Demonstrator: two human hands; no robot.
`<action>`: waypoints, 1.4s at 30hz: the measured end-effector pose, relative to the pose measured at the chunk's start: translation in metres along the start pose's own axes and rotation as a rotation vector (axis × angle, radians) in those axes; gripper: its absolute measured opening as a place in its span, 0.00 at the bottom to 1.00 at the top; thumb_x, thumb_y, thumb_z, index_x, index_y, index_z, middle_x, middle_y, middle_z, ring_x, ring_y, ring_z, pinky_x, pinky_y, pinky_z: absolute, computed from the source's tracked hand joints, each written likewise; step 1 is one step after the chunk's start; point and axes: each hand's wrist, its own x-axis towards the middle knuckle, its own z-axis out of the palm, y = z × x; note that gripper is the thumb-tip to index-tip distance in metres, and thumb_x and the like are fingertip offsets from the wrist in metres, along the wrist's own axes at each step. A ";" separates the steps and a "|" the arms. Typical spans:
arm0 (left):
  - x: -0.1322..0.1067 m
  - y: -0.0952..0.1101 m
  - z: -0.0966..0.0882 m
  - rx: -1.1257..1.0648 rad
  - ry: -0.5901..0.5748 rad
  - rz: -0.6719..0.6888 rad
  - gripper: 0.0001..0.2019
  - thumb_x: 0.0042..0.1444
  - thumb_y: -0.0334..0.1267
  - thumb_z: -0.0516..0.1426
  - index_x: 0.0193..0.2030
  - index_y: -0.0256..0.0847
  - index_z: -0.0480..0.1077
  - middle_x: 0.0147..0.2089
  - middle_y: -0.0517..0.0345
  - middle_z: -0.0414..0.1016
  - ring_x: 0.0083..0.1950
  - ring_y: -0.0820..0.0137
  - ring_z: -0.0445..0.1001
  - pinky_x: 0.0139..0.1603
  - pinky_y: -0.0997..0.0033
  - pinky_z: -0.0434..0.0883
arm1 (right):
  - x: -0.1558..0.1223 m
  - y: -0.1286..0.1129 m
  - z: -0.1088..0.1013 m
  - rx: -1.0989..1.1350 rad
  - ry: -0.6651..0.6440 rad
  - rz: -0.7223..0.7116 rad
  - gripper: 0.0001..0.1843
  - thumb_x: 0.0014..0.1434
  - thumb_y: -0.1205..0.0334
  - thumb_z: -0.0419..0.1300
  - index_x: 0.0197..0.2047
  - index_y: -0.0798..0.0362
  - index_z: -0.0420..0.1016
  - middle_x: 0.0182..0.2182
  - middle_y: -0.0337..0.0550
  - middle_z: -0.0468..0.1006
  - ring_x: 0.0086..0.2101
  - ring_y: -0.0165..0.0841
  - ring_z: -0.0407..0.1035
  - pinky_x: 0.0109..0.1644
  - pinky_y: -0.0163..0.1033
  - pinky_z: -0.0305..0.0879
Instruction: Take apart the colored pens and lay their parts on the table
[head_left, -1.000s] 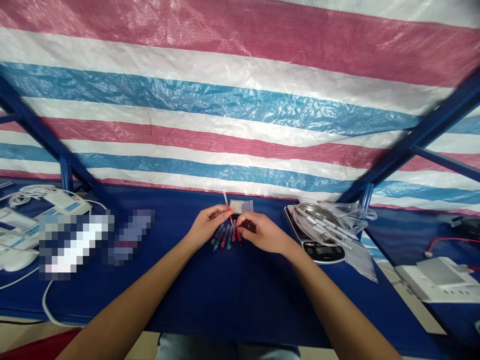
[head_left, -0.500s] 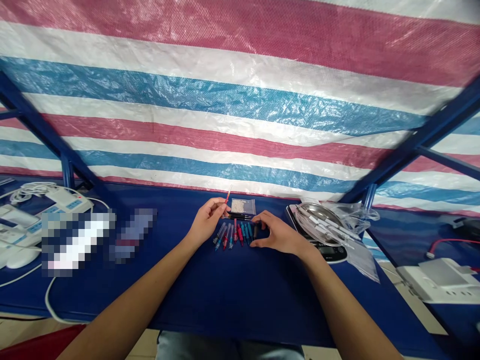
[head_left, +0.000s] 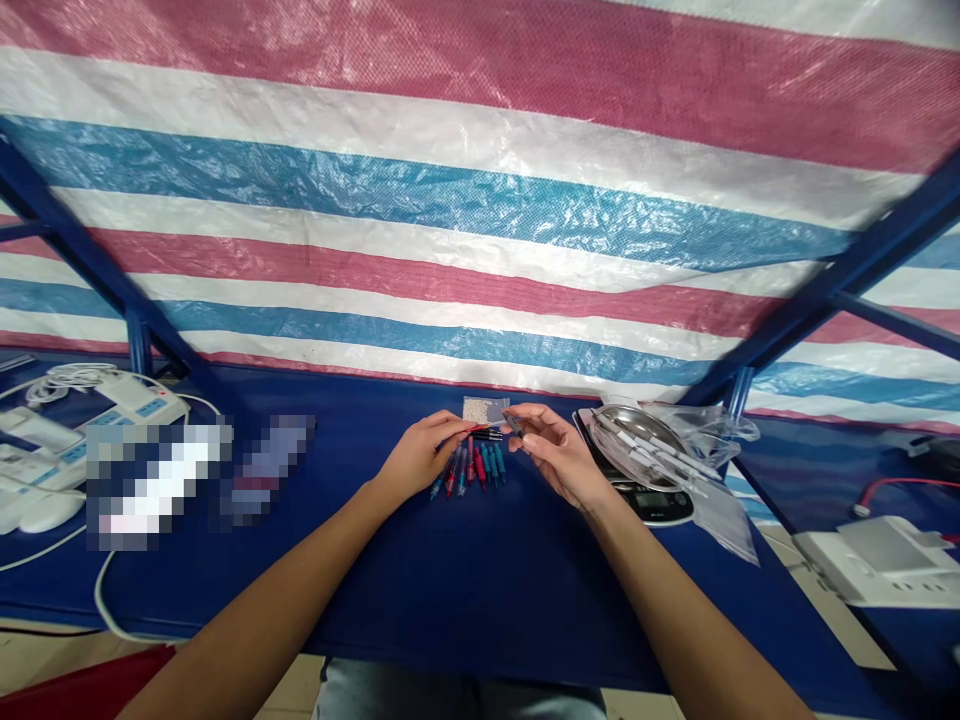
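Note:
My left hand (head_left: 420, 455) pinches a thin red refill (head_left: 466, 430), its tip pointing right and lying low over the table. My right hand (head_left: 551, 448) is lifted slightly and holds a small dark pen piece (head_left: 514, 423) between thumb and fingers. Between the hands, a row of several small red, blue and clear pen parts (head_left: 474, 466) lies on the blue table (head_left: 465, 570). A few thin dark refills (head_left: 489, 436) and a small clear bag of tiny pieces (head_left: 484, 409) lie just behind them.
A digital scale with a steel bowl and plastic-bagged items (head_left: 646, 450) stands right of my right hand. White devices with cables (head_left: 52, 430) sit at the far left, a white box (head_left: 874, 560) at the far right. A striped tarp (head_left: 480, 200) hangs behind.
My left hand lowered the red refill from upright to nearly flat. My right hand left the row of parts and rose with a dark piece in its fingers.

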 end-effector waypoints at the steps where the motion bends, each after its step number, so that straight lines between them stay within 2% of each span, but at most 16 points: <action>1: 0.000 -0.001 0.000 -0.001 -0.007 0.004 0.18 0.77 0.36 0.52 0.66 0.48 0.77 0.56 0.49 0.81 0.56 0.62 0.80 0.59 0.60 0.76 | -0.001 0.000 0.002 0.003 -0.017 0.012 0.22 0.58 0.53 0.78 0.54 0.45 0.83 0.58 0.47 0.80 0.55 0.43 0.75 0.53 0.44 0.75; 5: -0.001 -0.003 0.000 -0.003 -0.003 -0.002 0.18 0.77 0.35 0.52 0.65 0.47 0.78 0.56 0.48 0.81 0.56 0.61 0.80 0.58 0.60 0.76 | -0.003 -0.002 0.005 0.021 -0.050 0.054 0.22 0.59 0.55 0.78 0.55 0.46 0.83 0.56 0.47 0.82 0.57 0.43 0.75 0.62 0.48 0.74; 15: -0.001 -0.002 0.001 -0.023 -0.010 -0.028 0.18 0.76 0.36 0.52 0.65 0.49 0.78 0.56 0.49 0.81 0.55 0.61 0.80 0.58 0.59 0.77 | -0.002 0.000 -0.003 0.150 -0.026 0.062 0.20 0.65 0.52 0.74 0.56 0.49 0.83 0.54 0.50 0.84 0.59 0.45 0.78 0.72 0.56 0.69; 26: -0.001 0.000 -0.001 -0.031 -0.027 -0.050 0.18 0.76 0.36 0.52 0.65 0.49 0.78 0.55 0.49 0.81 0.54 0.61 0.81 0.57 0.61 0.77 | -0.002 -0.002 -0.008 0.166 -0.043 0.120 0.22 0.65 0.51 0.74 0.58 0.50 0.82 0.55 0.51 0.85 0.58 0.46 0.80 0.74 0.58 0.67; 34: 0.000 -0.001 0.000 -0.092 -0.024 -0.088 0.17 0.75 0.39 0.54 0.62 0.49 0.81 0.55 0.50 0.83 0.54 0.61 0.82 0.56 0.61 0.78 | -0.002 -0.006 -0.012 0.138 -0.035 0.099 0.21 0.63 0.52 0.76 0.56 0.51 0.85 0.58 0.51 0.84 0.60 0.49 0.79 0.74 0.58 0.67; 42: 0.000 0.000 -0.001 -0.100 -0.059 -0.117 0.18 0.76 0.40 0.53 0.63 0.49 0.81 0.55 0.49 0.82 0.51 0.62 0.82 0.52 0.64 0.79 | -0.002 -0.008 -0.014 0.154 -0.043 0.115 0.21 0.63 0.54 0.76 0.57 0.52 0.85 0.58 0.52 0.85 0.62 0.49 0.78 0.76 0.58 0.66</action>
